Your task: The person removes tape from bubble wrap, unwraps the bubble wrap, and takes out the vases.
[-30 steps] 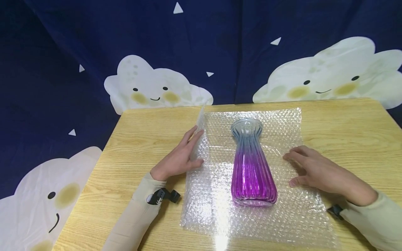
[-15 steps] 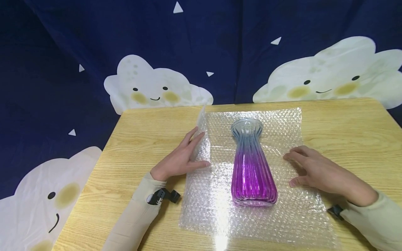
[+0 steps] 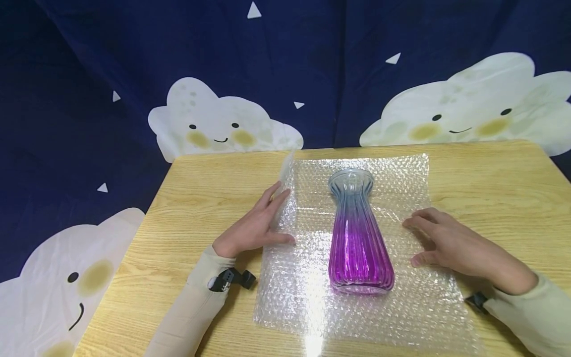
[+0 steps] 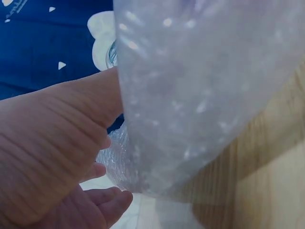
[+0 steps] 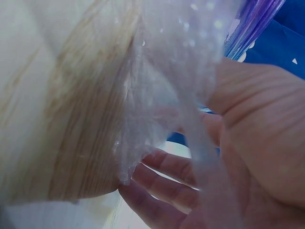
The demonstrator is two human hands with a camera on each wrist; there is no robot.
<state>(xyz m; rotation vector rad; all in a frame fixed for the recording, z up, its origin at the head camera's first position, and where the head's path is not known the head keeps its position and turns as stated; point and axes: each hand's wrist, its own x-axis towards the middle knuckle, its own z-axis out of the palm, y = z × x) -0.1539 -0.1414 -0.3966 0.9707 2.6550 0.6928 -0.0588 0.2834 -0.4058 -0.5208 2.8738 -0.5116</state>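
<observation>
A ribbed glass vase, grey-blue at the neck and purple toward its base, lies on its side on a sheet of bubble wrap. My left hand holds the wrap's left edge, which stands folded up along that side. Its thumb reaches over the wrap; in the left wrist view the sheet passes between thumb and fingers. To the right of the vase, my right hand holds the opposite edge. The right wrist view has that film between the thumb and the curled fingers. Neither hand touches the vase.
The wood-grain table extends to both sides of the wrap. Behind it hangs a dark blue cloth printed with smiling clouds and white triangles. A small black device sits on the left sleeve.
The left thumb slid inward over the wrap, then back slightly and down. The raised left flap shifted a little. The right hand and the vase stayed in place.
</observation>
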